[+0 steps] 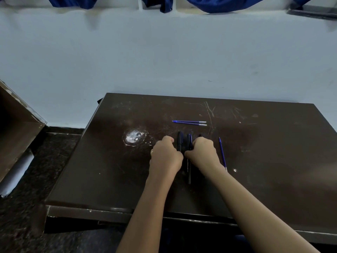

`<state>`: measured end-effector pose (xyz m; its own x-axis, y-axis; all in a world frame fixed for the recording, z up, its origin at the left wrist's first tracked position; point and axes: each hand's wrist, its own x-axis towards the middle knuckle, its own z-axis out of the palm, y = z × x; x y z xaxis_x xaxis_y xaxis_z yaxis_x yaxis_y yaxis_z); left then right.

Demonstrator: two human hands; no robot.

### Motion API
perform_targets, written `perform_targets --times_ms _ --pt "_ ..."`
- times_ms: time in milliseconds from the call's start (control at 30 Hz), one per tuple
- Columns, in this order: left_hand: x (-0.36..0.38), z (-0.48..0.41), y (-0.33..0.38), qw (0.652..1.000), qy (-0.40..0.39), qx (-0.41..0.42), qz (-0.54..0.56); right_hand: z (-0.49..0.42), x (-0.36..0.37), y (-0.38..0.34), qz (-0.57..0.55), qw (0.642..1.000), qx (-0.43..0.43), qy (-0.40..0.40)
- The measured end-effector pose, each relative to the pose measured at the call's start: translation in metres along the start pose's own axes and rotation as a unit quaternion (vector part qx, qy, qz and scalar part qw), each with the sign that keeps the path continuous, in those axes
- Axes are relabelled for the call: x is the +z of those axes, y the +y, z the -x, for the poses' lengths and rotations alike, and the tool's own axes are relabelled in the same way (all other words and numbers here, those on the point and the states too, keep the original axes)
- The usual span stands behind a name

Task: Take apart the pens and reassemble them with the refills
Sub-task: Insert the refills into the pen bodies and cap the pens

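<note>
resting on table [273,143]: left hand [165,156], right hand [204,152] beside pens [188,161]; grip state unclear.

Two slim black plastic pens with dark blue caps [180,141] [189,161] lie side by side on the tabletop, caps pointing away. Beyond them, two thin blue refills [189,121] [190,123] lie crosswise, touching. A third blue refill [222,153] lies lengthwise to the right.

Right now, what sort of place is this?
Probably a plain room at home or in a hostel, not a workshop: a scratched dark wooden table pushed against a pale painted wall, blue curtains hanging above, and dark speckled stone flooring.
</note>
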<state>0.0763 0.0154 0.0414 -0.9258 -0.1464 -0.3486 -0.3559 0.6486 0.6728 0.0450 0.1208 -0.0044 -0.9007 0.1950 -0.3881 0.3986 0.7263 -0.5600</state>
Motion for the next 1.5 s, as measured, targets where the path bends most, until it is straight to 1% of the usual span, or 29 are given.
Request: perform_targets --times_ms 100,300,433,500,567,633,833,1067,1200,1333,1500 --pt "0.002 0.000 -0.001 1.000 0.000 -0.003 0.008 0.001 0.006 0.002 0.034 0.999 -0.020 0.025" --pt "0.002 -0.003 -0.004 1.000 0.016 -0.009 0.011 0.006 0.010 0.003 0.057 0.997 -0.038 0.037" --pt "0.004 -0.004 -0.004 1.000 0.016 -0.010 0.016 0.015 0.008 -0.007 0.135 0.990 -0.041 0.006" --pt "0.005 -0.006 -0.005 1.000 0.017 -0.012 0.018 0.020 0.008 -0.009 0.182 0.983 -0.033 -0.022" --pt "0.005 -0.006 -0.006 1.000 0.016 -0.012 0.019 0.025 0.010 -0.009 0.205 0.977 -0.020 -0.053" --pt "0.005 -0.006 -0.006 1.000 0.015 -0.010 0.016 0.027 0.012 -0.007 0.204 0.977 -0.010 -0.067" --pt "0.006 -0.006 -0.006 1.000 0.012 -0.008 0.014 0.025 0.012 -0.006 0.173 0.984 -0.005 -0.039" --pt "0.006 -0.006 -0.006 1.000 0.012 -0.009 0.015 0.025 0.014 -0.005 0.186 0.982 -0.005 -0.038" --pt "0.007 -0.006 -0.006 1.000 0.013 -0.006 0.014 0.026 0.013 -0.004 0.193 0.981 -0.019 -0.024" --pt "0.006 -0.005 -0.006 1.000 0.012 -0.009 0.011 0.025 0.011 -0.004 0.182 0.983 -0.032 -0.023" --pt "0.006 -0.005 -0.005 1.000 0.011 -0.007 0.011 0.024 0.011 -0.005 0.169 0.985 -0.023 -0.016"
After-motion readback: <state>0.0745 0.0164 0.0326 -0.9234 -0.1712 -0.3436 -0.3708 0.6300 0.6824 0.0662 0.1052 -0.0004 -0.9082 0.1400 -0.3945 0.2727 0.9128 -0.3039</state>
